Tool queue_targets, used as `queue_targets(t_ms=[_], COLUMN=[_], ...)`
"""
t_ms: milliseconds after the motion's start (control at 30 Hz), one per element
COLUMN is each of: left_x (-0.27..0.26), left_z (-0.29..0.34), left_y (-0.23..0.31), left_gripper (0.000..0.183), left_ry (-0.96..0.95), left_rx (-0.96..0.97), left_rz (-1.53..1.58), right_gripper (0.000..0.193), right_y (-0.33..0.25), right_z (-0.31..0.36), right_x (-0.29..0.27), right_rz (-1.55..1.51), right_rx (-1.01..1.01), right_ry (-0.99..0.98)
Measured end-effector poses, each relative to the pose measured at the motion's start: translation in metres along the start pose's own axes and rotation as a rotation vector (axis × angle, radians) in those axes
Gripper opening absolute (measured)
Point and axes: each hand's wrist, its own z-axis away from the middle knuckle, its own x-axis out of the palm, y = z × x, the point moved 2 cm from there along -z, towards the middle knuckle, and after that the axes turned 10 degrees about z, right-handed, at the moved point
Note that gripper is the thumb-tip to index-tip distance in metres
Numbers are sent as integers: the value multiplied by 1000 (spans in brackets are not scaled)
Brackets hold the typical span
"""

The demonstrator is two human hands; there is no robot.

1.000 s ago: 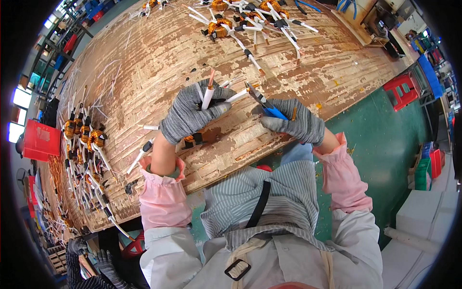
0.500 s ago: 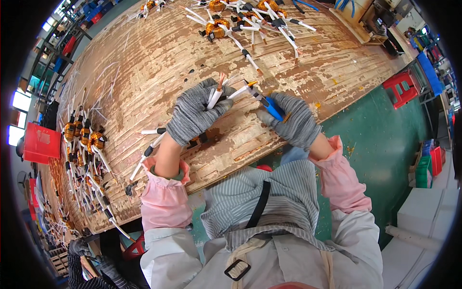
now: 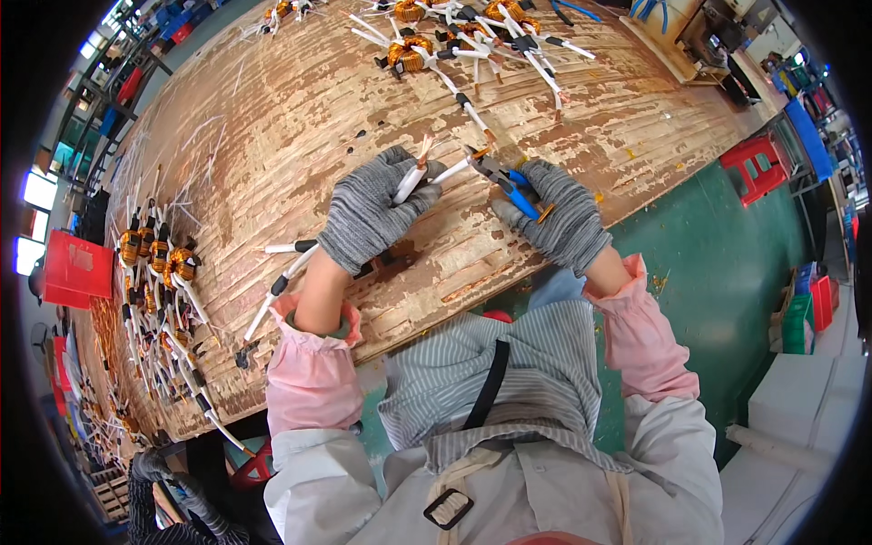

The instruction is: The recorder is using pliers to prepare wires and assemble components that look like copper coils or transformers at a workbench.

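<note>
My left hand [image 3: 371, 216], in a grey knitted glove, is closed around white-sleeved copper leads. One sleeved lead [image 3: 411, 185] points up from it with bare, frayed copper strands at its tip. Another white lead [image 3: 452, 171] sticks out toward the right. Blue-handled pliers [image 3: 520, 195] are gripped in my right hand [image 3: 565, 220], gloved alike. Their jaws are at the coppery end of the right-pointing lead; whether they bite on it I cannot tell. Below my left wrist, more black-banded white leads [image 3: 283, 277] lie on the table, partly hidden by my arm.
The worn wooden table [image 3: 272, 136] carries copper-wound ring coils [image 3: 409, 54] with white leads at the far side. A heap of similar coils [image 3: 159, 254] lies at the left. A red stool [image 3: 756, 168] stands beyond the right edge. Another person's gloved arm [image 3: 173, 481] shows at lower left.
The pliers have turned slightly in my right hand, and both blue handles now show, spread apart. My left hand has barely moved, its leads tilting a little to the right.
</note>
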Motion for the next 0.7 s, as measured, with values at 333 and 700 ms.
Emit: queue_targets(t_ms=[333,700], left_x=[0,1], left_z=[-3,-2], left_y=[3,5], left_gripper=[25,20], left_ry=[-41,50], left_rx=[-65,79], left_rz=[21,-46], right_gripper=[46,32], right_y=[34,2], right_z=[-13,-16], right_x=[-4,2], right_rz=[255,100], right_rx=[113,-217], right_ry=[124,414])
